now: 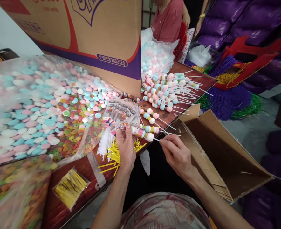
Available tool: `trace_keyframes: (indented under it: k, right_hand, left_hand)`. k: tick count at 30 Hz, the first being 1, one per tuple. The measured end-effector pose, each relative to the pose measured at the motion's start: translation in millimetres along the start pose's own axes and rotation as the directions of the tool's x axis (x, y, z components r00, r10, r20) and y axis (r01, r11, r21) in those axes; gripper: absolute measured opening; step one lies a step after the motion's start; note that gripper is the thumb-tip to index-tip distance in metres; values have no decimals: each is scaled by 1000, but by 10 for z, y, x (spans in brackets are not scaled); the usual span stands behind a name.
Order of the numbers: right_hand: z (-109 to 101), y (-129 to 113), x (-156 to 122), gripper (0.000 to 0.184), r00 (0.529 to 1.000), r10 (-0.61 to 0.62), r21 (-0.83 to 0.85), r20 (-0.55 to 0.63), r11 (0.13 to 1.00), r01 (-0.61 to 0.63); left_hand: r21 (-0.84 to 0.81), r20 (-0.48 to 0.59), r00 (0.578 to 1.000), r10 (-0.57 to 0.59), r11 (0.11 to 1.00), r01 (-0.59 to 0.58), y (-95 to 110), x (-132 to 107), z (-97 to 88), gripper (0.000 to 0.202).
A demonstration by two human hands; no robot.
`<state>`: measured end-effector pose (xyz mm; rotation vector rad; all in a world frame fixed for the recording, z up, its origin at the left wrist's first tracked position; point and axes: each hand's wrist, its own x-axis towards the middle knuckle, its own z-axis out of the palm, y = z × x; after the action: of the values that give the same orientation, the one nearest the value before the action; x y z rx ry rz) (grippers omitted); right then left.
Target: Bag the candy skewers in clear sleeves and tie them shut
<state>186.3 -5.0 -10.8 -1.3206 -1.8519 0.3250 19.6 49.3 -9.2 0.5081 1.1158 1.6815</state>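
My right hand [176, 154] pinches the white stick of a candy skewer [150, 137], which points left toward my other hand. Around the skewer's upper part is a clear printed plastic bag [137, 131]; its white marshmallow end near the stick shows outside. My left hand [126, 144] is closed on the bag, thumb on top. Just behind it lie more candy skewers [151, 117] and a fanned stack of printed bags [121, 109]. Beneath and beside my left hand are loose yellow twist ties [113, 156] and white sticks [105, 143].
Large bags of marshmallows [30, 127] and gummy rings [14, 190] cover the left. A tall carton [95, 41] stands behind. Finished-looking skewers [161, 92] are piled back right. An open cardboard box [226, 149] sits right of the table. A person [169, 20] is beyond.
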Motion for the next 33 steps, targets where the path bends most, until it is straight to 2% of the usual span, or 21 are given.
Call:
trace_keyframes:
  k: [3,5,9,11,13,18,23,26,29,33]
  right_hand:
    - [-16,-49,8,18,988,122,99,96,986,-132]
    - [-31,-93,19,18,954,248,209,167,937,-281]
    - [-8,-206,52,22,826,467,428,315,707,-563]
    - [39,-256,70,23,780,504,497,371,602,-625]
    - [103,-290,86,23,766,503,540,401,546,-641]
    - [246,-352,148,23,803,477,566,358,573,-593]
    - [270,-413,178,24,790,481,583,380,539,-609]
    - [249,-394,130,25,793,469,570,390,553,-608]
    - [233,-348,69,25,805,455,516,381,617,-594]
    - [204,-316,14,24,822,418,441,387,699,-563]
  left_hand:
    - [-20,46,998,-36,999,37,21,-11,-9,33]
    - [-46,102,992,-72,996,77,46,-13,-5,33]
    - [-40,168,979,-116,991,124,60,-40,27,33]
    - [-16,198,971,-133,990,138,50,-74,50,31]
    - [-7,228,961,-157,987,163,39,-119,74,30]
    - [15,269,926,-266,962,272,32,-214,109,32]
    - [85,305,887,-347,937,338,138,-111,26,33]
    - [-7,271,896,-352,930,368,244,36,-31,30]
    - [-129,213,902,-376,904,408,293,139,-33,26]
    - [-263,113,933,-342,895,360,246,155,20,21]
